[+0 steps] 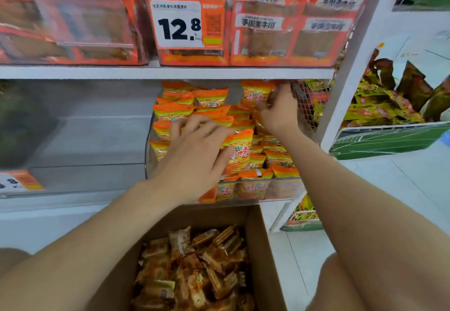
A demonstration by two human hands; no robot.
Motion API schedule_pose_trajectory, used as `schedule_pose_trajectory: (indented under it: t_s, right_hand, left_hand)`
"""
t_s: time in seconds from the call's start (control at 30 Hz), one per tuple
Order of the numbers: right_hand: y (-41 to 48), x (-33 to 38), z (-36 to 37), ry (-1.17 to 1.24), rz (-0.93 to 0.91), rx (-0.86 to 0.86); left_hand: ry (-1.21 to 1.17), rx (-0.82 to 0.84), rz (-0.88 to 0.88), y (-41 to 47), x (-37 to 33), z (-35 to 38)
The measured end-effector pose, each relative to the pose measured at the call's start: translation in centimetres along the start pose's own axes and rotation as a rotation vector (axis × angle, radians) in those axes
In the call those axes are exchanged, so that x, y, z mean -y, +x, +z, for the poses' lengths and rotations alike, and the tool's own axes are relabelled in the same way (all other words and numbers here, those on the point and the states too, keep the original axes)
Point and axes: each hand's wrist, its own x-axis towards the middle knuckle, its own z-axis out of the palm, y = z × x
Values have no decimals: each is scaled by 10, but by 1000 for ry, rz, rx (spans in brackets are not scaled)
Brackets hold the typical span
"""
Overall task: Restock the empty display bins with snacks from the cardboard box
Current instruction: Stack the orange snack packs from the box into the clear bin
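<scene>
Plainly, the left hand [194, 151] lies spread on a heap of orange packs [175, 111], its thumb and forefinger curled round an upright front packet [241, 152]. The right hand [277, 112] reaches deeper and seems to pinch a back packet [254, 92], though blur makes that grip hard to judge. Both hands are inside a clear bin [148, 159] on the lower shelf. Just left of it stands a second bin [85, 140]. Below, the open box [259, 237] holds brown snacks [194, 267].
</scene>
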Motion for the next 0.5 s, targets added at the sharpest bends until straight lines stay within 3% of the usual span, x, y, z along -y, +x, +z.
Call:
schedule_pose_trajectory:
  t_s: [0.37,0.5]
  right_hand:
    - [40,-21,55,-285,-160,238]
    - [23,-14,41,-423,-142,112]
  left_hand:
    - [-38,64,-15,12,4,4]
    - [-163,76,-84,13,3,-1]
